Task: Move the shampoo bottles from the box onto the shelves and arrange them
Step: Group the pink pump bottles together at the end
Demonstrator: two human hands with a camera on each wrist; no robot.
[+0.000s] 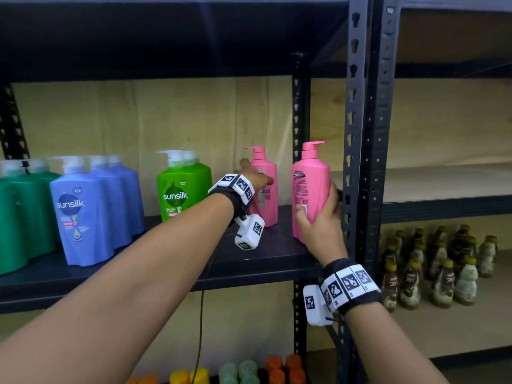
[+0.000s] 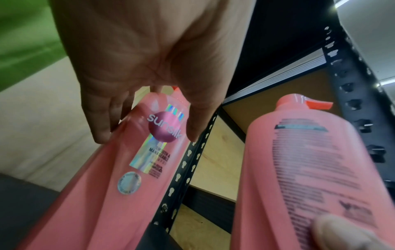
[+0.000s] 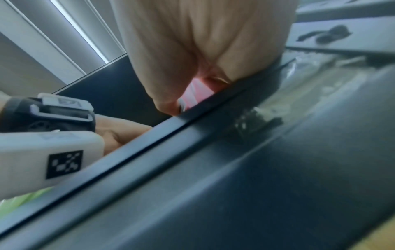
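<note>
Near the right end of the dark shelf (image 1: 266,253), by the perforated upright post (image 1: 357,151), your right hand (image 1: 321,223) wraps the lower part of a pink shampoo bottle (image 1: 310,195); thumb on its printed back label, fingers curled behind and out of sight. Whether its base touches the shelf you cannot tell, since your hand covers it. From the right wrist the view is blurred and shows only a sliver of pink past the palm. Just beside it toward the shelf's back edge stands a second pink bottle (image 1: 264,187), front label partly covered by your left hand (image 1: 256,177), whose grip is loose: straight fingers lie on the bottle's side, thumb near the other side. Further toward the left end stand green bottles (image 1: 184,187), then blue bottles (image 1: 91,209), then darker green bottles (image 1: 19,214) cut off by the edge. Brown bottles (image 1: 432,267) crowd the neighbouring lower shelf; coloured caps (image 1: 243,370) show below, cropped.
</note>
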